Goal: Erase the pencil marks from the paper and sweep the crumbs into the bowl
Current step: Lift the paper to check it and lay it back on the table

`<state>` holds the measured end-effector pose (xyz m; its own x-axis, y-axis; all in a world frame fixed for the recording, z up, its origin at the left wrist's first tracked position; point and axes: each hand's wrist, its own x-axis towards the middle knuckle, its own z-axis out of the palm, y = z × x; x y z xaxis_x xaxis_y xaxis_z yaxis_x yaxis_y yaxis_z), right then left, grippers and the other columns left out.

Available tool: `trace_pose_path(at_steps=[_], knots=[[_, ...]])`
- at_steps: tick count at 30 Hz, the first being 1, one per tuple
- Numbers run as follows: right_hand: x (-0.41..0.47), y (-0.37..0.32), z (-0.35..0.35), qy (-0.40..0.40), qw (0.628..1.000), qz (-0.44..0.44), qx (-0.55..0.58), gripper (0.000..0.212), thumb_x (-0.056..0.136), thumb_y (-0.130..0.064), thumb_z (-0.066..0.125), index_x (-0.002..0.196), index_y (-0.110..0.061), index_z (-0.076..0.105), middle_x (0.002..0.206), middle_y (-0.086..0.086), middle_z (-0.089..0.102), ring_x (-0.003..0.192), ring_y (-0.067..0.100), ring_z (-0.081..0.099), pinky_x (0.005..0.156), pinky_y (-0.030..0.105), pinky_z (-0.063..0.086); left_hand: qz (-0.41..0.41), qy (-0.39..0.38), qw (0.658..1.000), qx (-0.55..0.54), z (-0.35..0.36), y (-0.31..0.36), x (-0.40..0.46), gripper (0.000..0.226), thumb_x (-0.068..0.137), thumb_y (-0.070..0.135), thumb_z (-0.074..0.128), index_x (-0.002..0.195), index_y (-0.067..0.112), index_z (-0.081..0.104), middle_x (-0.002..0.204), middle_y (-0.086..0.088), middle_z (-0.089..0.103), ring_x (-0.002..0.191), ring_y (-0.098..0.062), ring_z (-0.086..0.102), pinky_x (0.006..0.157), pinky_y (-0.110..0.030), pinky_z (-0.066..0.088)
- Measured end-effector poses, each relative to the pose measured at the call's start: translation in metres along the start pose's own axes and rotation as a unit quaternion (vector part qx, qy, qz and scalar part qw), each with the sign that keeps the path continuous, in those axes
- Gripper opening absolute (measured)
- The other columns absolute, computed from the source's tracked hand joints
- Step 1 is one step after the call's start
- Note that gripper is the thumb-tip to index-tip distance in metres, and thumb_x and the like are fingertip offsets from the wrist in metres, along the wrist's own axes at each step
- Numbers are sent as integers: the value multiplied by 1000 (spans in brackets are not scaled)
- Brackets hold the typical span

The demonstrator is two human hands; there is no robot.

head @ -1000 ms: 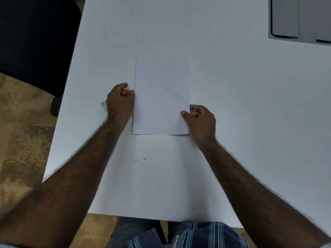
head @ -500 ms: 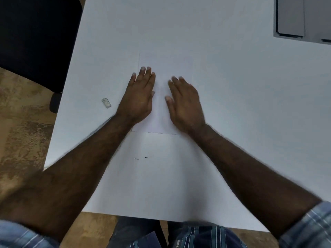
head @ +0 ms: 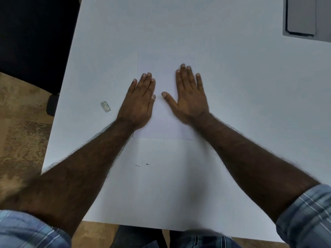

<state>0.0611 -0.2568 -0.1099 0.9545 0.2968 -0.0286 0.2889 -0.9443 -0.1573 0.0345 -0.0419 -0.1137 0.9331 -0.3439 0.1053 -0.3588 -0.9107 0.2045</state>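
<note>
**Obs. A:** White on white. The paper (head: pixel 165 104) lay flat on the white table (head: pixel 232 86), its edges barely showing. Both hands were spread on it, fingers straight, gripping nothing. The left hand (head: pixel 138 102) covered the sheet's left edge and the right hand (head: pixel 189 97) its right half, with a bare strip of paper between them.

**Obs. B:** And the eraser?

**Obs. A:** The eraser (head: pixel 105 106) sat on the table to the left of the left hand, well apart from the sheet, with nothing touching it. Two small dark crumbs (head: pixel 142 165) lay on the table nearer the body than the paper's lower edge. I saw no bowl anywhere in view.

**Obs. B:** Risks?

**Obs. A:** My judgement only:
- The flat palms could smear any graphite under them if they slid. I could make out no pencil marks on the sheet, so where to rub was unclear.
- The sheet was thin. If one hand left for the eraser and the other pressed too lightly, the rubbing might buckle or crease it.
- The forearms passed close above the crumbs. A careless drag could scatter them or carry them off the near table edge onto the floor.
- With no bowl in sight, sweeping would probably mean a reach out of frame, and crumbs could be lost on the way.

**Obs. B:** Anything else on the table?

**Obs. A:** A grey device (head: pixel 304 17) at the far right corner. A dark chair (head: pixel 35 42) stood off to the left.
</note>
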Motion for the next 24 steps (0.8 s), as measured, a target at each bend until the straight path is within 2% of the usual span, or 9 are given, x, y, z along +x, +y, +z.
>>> trace_pose_path(at_steps=[5, 9, 13, 15, 17, 20, 22, 24], knots=[[-1, 21, -2, 8, 1000, 13, -7, 96, 107, -76, 18, 171, -5, 8, 181, 13, 4, 168, 27, 2, 136, 54, 7, -17, -24, 1000, 9, -3, 1, 2, 57, 115, 26, 25, 164, -2, 25, 174, -19, 21, 164, -30, 16, 132, -51, 15], [-1, 19, -2, 9, 1000, 16, -5, 98, 106, -77, 20, 171, -5, 8, 181, 13, 4, 168, 27, 2, 136, 54, 7, -105, -66, 991, 55, -7, 2, 0, 61, 114, 29, 21, 166, -3, 18, 175, -21, 14, 165, -33, 9, 134, -50, 4], [-1, 18, -6, -1, 1000, 18, -1, 98, 106, -77, 19, 171, -5, 6, 181, 13, 1, 168, 27, -1, 136, 54, 6, -153, -60, 983, 84, -17, 10, -3, 67, 111, 30, 10, 160, -11, 29, 169, -31, 25, 162, -41, 19, 133, -51, 6], [0, 18, -5, 0, 1000, 18, -3, 95, 107, -74, 18, 171, -4, 7, 181, 13, 2, 168, 27, 0, 136, 55, 6, -138, -35, 989, 34, -18, 20, 0, 67, 111, 31, 11, 159, -11, 31, 168, -31, 27, 161, -41, 22, 133, -50, 9], [0, 18, -3, 10, 1000, 17, -4, 88, 109, -66, 18, 171, -3, 10, 180, 15, 5, 168, 28, 3, 135, 55, 8, -96, -14, 993, -65, -19, 39, 9, 62, 113, 30, 19, 162, -6, 28, 171, -25, 26, 162, -36, 20, 134, -46, 8], [1, 21, -2, 4, 1000, 4, -8, 83, 107, -56, 15, 170, -3, 14, 180, 17, 6, 168, 30, 3, 135, 56, 8, -58, -47, 971, -227, -23, 75, 32, 62, 113, 35, 23, 167, 7, 19, 176, -11, 17, 165, -23, 10, 134, -39, 3], [-1, 24, -1, -6, 1000, -17, -24, 84, 104, -55, 19, 171, -4, 11, 180, 18, 3, 168, 32, 1, 135, 57, 7, -41, -73, 965, -247, -18, 89, 43, 65, 112, 45, 18, 169, 13, 14, 178, -4, 11, 165, -19, 4, 134, -40, 2], [-1, 26, -2, -9, 999, -26, -34, 87, 103, -57, 20, 171, -5, 8, 180, 18, 0, 168, 33, -1, 135, 57, 6, -41, -84, 977, -190, -7, 91, 46, 72, 110, 56, 6, 170, 17, 12, 179, -3, 9, 166, -18, 3, 134, -44, 5]])
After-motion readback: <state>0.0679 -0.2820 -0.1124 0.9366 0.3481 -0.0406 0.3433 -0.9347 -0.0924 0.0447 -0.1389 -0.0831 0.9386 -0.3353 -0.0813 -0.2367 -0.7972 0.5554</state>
